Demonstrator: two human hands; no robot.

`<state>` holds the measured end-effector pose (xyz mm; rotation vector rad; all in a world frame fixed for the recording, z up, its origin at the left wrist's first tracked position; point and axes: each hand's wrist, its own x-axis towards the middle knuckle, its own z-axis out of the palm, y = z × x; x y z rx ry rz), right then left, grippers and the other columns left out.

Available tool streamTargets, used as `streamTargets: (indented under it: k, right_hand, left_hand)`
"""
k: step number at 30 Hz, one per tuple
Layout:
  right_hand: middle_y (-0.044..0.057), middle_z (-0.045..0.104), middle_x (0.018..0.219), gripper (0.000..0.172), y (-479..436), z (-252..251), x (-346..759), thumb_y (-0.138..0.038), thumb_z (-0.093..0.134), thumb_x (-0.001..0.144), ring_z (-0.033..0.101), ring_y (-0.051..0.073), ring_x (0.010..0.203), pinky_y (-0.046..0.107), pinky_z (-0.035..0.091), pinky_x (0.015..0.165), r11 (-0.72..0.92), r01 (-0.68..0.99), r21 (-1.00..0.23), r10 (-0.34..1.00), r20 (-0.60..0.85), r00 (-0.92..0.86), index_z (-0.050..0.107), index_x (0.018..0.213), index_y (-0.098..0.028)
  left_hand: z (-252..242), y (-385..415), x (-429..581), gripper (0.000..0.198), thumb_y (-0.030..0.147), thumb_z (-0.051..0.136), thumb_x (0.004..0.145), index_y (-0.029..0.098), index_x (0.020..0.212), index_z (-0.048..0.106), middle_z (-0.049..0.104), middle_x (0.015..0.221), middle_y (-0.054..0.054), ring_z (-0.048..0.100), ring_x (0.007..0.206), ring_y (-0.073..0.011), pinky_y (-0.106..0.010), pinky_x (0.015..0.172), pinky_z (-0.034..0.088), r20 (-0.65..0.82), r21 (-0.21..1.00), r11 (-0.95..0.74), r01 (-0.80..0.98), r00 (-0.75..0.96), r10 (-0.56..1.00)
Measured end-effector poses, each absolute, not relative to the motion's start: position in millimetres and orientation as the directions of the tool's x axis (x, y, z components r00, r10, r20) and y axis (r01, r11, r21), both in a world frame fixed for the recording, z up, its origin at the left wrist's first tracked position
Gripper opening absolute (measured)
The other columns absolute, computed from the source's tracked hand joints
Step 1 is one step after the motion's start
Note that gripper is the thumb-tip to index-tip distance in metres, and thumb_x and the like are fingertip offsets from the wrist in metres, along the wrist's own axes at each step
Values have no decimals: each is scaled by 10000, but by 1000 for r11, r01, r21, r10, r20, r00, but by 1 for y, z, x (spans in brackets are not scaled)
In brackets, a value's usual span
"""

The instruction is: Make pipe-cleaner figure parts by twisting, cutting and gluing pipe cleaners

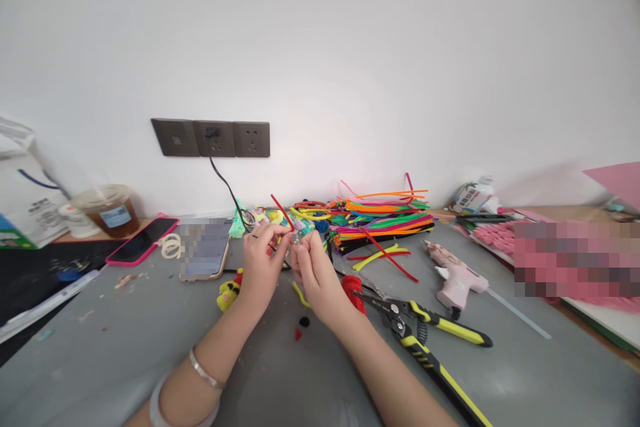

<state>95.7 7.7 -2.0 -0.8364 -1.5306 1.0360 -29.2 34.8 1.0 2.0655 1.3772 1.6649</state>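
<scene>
head view: above the grey table (115, 347), the left hand (264, 260) pinches one red chenille stem (282, 212) at its lower end, apparently to steady it; the right hand (316, 268) is curled closed beside it, any contents hidden. one pair of pliers (396, 317) and one glue gun (457, 281) lie rightward, presumably within reach.
</scene>
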Motion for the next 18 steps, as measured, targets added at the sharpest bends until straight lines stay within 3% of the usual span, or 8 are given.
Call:
streamTargets:
  k: [5,12,18]
  right_hand:
    - [-105,337,584,293,14,-3,95,-485,537,932,256,85,465,215,189,444,303,-254,-919,930,343,-134,374,848,-257]
    - [-68,545,646,278,15,0,93,-448,600,895,331,31,362,195,231,377,273,-314,-909,944,315,-94,458,817,-222]
    - [-55,591,653,303,15,-3,90,-487,626,862,426,44,349,187,288,370,246,-346,-905,954,289,-76,494,875,-215]
  left_hand:
    - [2,32,-28,96,238,580,895,204,857,661,712,831,-26,653,833,-188,-308,790,483,679,677,-587,444,-67,731]
    - [4,30,-28,128,225,581,890,199,896,706,754,917,-43,670,914,-195,-316,831,491,654,723,-590,360,-80,753]
    - [6,28,-29,171,266,578,891,193,944,723,757,941,-50,670,767,-168,-276,691,512,571,796,-532,288,-67,818]
